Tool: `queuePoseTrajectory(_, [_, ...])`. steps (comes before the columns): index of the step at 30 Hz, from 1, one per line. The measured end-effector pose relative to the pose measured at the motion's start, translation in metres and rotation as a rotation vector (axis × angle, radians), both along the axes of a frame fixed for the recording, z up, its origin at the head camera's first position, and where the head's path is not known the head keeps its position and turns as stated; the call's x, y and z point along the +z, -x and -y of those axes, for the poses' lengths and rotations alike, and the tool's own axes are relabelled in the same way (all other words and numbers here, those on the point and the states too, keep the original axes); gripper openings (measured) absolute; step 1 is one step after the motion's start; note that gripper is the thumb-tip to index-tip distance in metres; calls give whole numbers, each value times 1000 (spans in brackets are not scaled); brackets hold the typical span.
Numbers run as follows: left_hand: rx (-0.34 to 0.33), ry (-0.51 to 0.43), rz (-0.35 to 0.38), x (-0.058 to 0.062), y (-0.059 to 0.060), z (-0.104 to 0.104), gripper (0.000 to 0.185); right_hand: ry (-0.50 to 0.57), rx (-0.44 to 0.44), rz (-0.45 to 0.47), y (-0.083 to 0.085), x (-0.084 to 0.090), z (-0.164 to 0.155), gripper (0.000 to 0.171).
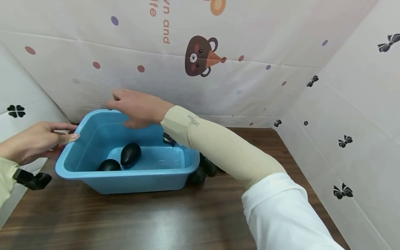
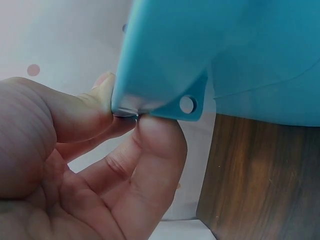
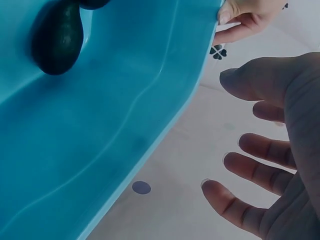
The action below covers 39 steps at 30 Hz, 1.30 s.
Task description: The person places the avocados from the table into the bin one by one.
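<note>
A blue plastic tub point(image 1: 150, 180) stands on the wooden table point(image 1: 125, 222) with two dark avocados point(image 1: 130, 153) point(image 1: 109, 165) on its bottom. My left hand point(image 1: 70, 137) pinches the tub's left rim corner between thumb and fingers; the left wrist view shows this hand point(image 2: 127, 112) tight on the blue tub's rim point(image 2: 165, 55). My right hand point(image 1: 120, 109) hovers over the tub's far rim, fingers straight and spread, holding nothing. In the right wrist view this hand point(image 3: 232, 132) is beside the tub wall point(image 3: 100, 130), with one avocado point(image 3: 57, 37) inside.
More dark avocados point(image 1: 203, 170) lie on the table just right of the tub, partly under my right forearm. Printed white sheets wall the space at the back point(image 1: 250, 41), left and right point(image 1: 359, 104). Bare wood lies in front of the tub.
</note>
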<state>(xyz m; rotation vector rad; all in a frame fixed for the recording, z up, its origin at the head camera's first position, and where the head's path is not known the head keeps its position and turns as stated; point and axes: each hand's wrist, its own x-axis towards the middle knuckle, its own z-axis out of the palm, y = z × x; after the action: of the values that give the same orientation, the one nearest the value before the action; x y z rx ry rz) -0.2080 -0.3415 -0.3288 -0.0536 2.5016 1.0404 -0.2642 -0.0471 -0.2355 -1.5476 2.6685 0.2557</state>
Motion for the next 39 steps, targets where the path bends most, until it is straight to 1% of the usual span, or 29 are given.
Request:
queuePoseTrajectory(5, [-7, 8, -5, 0, 1, 0, 77, 24, 24, -10, -7, 3, -20, 58])
queuePoseTrajectory(11, [-12, 4, -14, 0, 2, -2, 77, 60, 33, -24, -20, 3, -50, 57])
queuePoseTrajectory(17, [-14, 10, -21, 1, 1, -3, 76, 93, 47, -37, -34, -3, -83, 57])
queuePoseTrajectory(24, [-7, 16, -29, -1, 0, -2, 78, 149, 65, 11, -50, -8, -117, 57])
queuePoseTrajectory(32, [-8, 27, -30, -3, 0, -2, 77, 193, 62, -15, -63, -13, -151, 55])
queuePoseTrajectory(39, [0, 33, -36, -2, -1, -3, 77, 202, 46, -46, -70, -20, -180, 53])
